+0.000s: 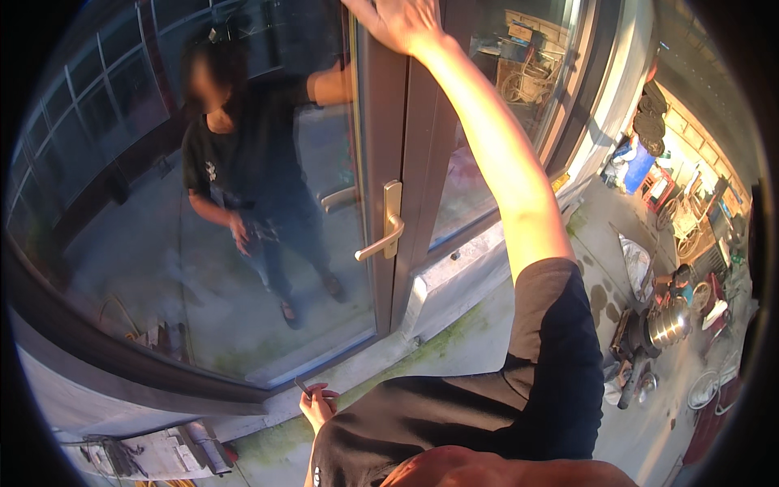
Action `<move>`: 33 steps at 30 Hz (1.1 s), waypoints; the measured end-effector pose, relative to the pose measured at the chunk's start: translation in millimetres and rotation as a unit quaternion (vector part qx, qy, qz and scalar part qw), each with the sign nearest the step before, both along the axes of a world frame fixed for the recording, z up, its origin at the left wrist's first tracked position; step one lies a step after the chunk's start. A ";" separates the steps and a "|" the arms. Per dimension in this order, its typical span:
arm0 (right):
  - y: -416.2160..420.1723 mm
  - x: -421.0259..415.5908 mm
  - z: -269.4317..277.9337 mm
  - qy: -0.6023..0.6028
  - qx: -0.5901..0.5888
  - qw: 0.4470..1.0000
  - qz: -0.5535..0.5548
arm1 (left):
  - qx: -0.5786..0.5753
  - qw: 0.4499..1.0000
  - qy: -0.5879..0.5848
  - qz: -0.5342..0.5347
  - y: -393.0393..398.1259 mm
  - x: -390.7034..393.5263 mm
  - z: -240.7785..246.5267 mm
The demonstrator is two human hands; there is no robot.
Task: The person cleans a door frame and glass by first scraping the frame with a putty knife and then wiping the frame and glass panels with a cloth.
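My right arm reaches up across the view, and my right hand (405, 24) is against the brown door frame (389, 122) near the top edge. Its thumb side spreads left, while the other fingertips are cut off. Below it, a metal lever handle (386, 228) is fixed to the frame. The large glass pane (243, 341) reflects a person in a dark T-shirt with one arm raised. Low down, beside my dark T-shirt (438, 408), my left hand (317, 406) holds a thin, dark, flat tool (302, 386), too small to name exactly.
A pale stone sill (462, 274) juts out beside the door. Lower left lies a whitish board (164, 450). In the yard at right, a person (678, 286) is near a shiny metal cylinder (668, 324). Farther back stand a wheeled cart (688, 222) and a blue barrel (640, 165).
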State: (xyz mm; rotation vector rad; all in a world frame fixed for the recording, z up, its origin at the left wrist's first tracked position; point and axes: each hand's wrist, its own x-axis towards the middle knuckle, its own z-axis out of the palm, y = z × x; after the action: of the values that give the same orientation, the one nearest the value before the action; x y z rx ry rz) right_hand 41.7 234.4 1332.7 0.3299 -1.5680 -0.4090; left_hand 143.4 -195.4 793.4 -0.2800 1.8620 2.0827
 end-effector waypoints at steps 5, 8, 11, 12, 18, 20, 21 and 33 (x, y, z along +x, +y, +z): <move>36.8 -10.9 -53.3 0.030 -0.051 0.996 -0.062 | 0.072 0.997 0.006 0.000 52.4 -6.7 4.5; 4.4 5.3 -190.7 -0.035 -0.082 0.995 -0.043 | 0.075 0.996 -0.019 -0.037 69.8 0.7 13.8; 21.0 28.1 -233.6 -0.171 -0.040 0.980 -0.095 | 0.067 0.995 -0.020 -0.077 78.0 9.9 3.9; 21.1 29.2 -208.2 -0.195 -0.060 0.976 -0.073 | 0.067 0.994 -0.020 -0.088 77.2 5.4 -2.7; 17.9 12.6 46.9 0.081 0.050 0.993 -0.065 | 0.096 0.993 -0.022 -0.070 105.5 -2.6 17.7; 8.3 5.2 32.1 0.079 0.027 0.996 -0.044 | 0.135 0.988 -0.050 -0.056 112.2 -3.0 20.9; -0.1 -2.0 8.9 0.072 0.018 0.997 -0.015 | 0.146 0.984 -0.088 -0.044 110.9 -1.8 24.6; -29.3 12.6 -92.8 -0.183 0.034 0.954 -0.235 | 0.115 0.981 -0.148 0.041 45.5 12.3 -0.4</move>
State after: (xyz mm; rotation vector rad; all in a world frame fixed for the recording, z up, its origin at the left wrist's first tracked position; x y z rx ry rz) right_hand 54.3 205.1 1239.9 0.0799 -2.0042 -0.8084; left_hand 155.6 -149.9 793.0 -0.5802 1.4461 2.1486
